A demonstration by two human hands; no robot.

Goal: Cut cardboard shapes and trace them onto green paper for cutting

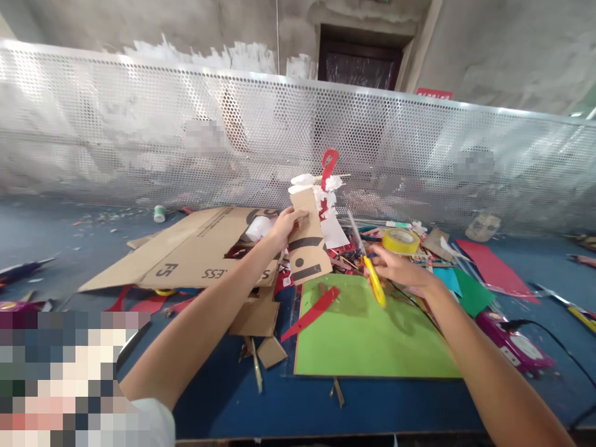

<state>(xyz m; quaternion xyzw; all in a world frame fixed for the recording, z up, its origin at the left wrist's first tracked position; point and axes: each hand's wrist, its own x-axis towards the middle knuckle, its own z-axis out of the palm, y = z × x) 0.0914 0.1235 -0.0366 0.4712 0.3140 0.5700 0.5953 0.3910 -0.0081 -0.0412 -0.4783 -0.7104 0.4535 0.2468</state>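
My left hand [287, 228] is closed around the edge of a cut cardboard piece [305, 248] with black print, held upright above the table. Right behind that piece are white crumpled paper bits [331, 200], a curled red strip [329, 162] and a thin stick; whether they are joined to it I cannot tell. My right hand [395, 267] grips a yellow utility knife [374, 279], its long blade pointing up and away from me. Below both hands lies a green sheet [372, 347], with a red curved strip [311, 312] across its left edge.
A large printed cardboard sheet [186, 248] covers the left. Yellow tape [400, 241] sits on a heap of scraps at the back. To the right are a red sheet [496, 267], a purple power strip [514, 347] and its cord. A perforated metal screen [261, 136] stands behind.
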